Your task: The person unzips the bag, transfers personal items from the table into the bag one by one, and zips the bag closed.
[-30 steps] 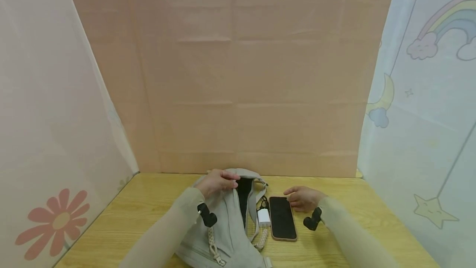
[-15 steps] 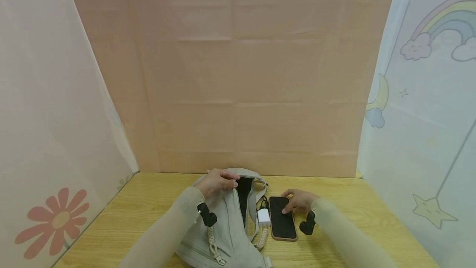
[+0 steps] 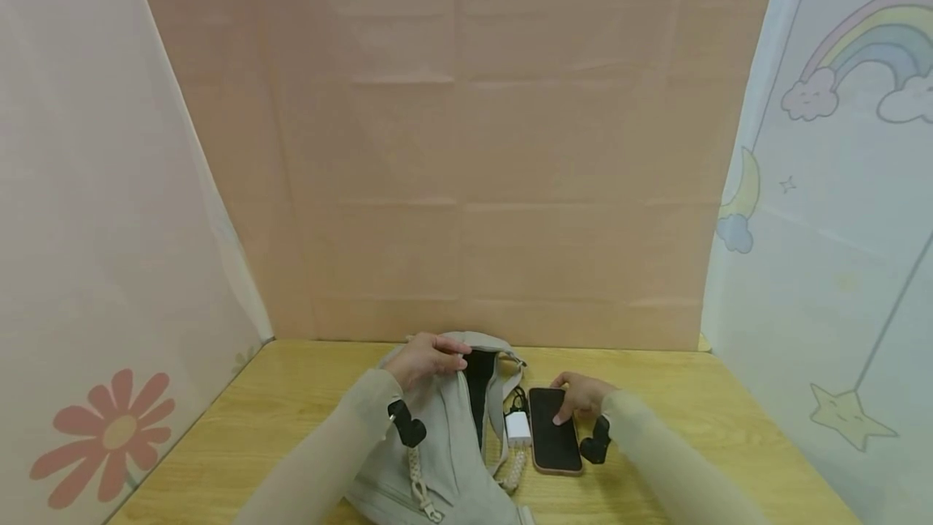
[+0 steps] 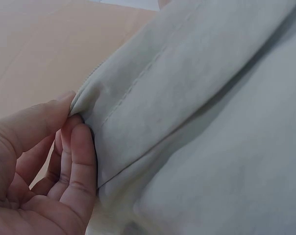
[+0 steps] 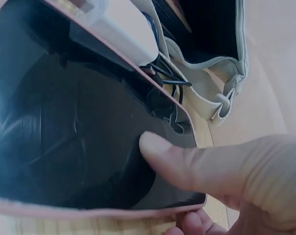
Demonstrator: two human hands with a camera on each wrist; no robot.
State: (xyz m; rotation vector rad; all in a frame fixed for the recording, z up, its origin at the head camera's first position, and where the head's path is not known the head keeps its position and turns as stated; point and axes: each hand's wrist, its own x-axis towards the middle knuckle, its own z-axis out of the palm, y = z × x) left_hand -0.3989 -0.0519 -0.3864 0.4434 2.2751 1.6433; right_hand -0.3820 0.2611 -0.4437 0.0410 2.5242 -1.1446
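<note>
A light grey fabric bag (image 3: 430, 436) lies on the table with its zipped mouth spread and a dark inside showing. My left hand (image 3: 424, 359) pinches the zipper edge of that mouth between thumb and fingers, as the left wrist view shows close up. To the right of the bag is a smartphone (image 3: 554, 436) in a pink case, screen up. My right hand (image 3: 583, 394) grips its far right corner. In the right wrist view the thumb presses on the black screen (image 5: 89, 132) and the fingertips (image 5: 193, 223) curl at the case's edge.
Between bag and phone sits a white charger plug (image 3: 518, 428) with a black cable (image 3: 518, 399). A braided cord (image 3: 513, 472) lies by the bag. Brown paper (image 3: 466, 185) rises behind the wooden table (image 3: 306, 371), with patterned white sheets on both sides.
My right hand has moved left from beside the phone onto its corner, its thumb now on the screen. The left hand keeps its pinch on the bag's edge.
</note>
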